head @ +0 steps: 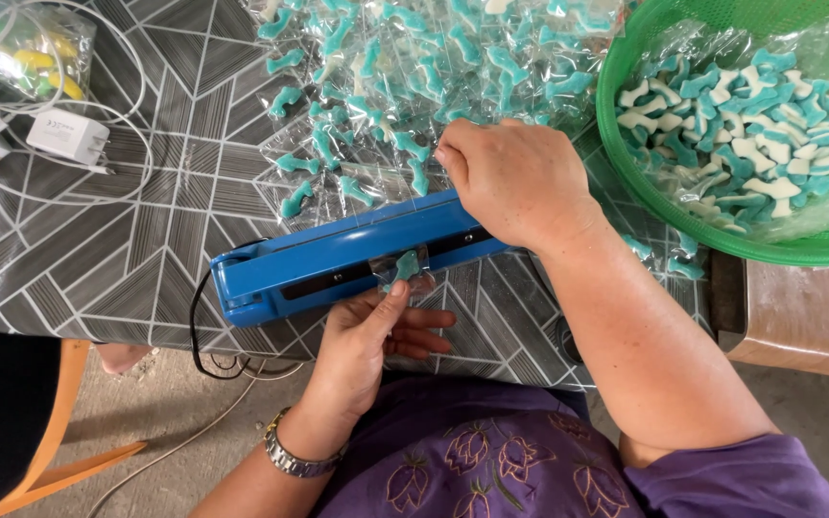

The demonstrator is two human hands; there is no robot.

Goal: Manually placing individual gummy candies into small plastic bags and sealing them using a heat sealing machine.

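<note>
A blue heat sealer (338,257) lies across the patterned table (98,249). My right hand (515,180) presses down on its right end. My left hand (376,341), with a metal watch on the wrist, holds a small clear packet with a teal and white candy (403,269) against the sealer's black strip, thumb on the packet. Behind the sealer lies a heap of sealed packets of the same candy (405,86).
A green plastic basket (645,206) at the right holds a clear bag of loose teal and white candies (741,134). White chargers and cables (64,134) lie at the far left. A black cord (201,331) hangs from the sealer. An orange chair leg (50,451) stands below left.
</note>
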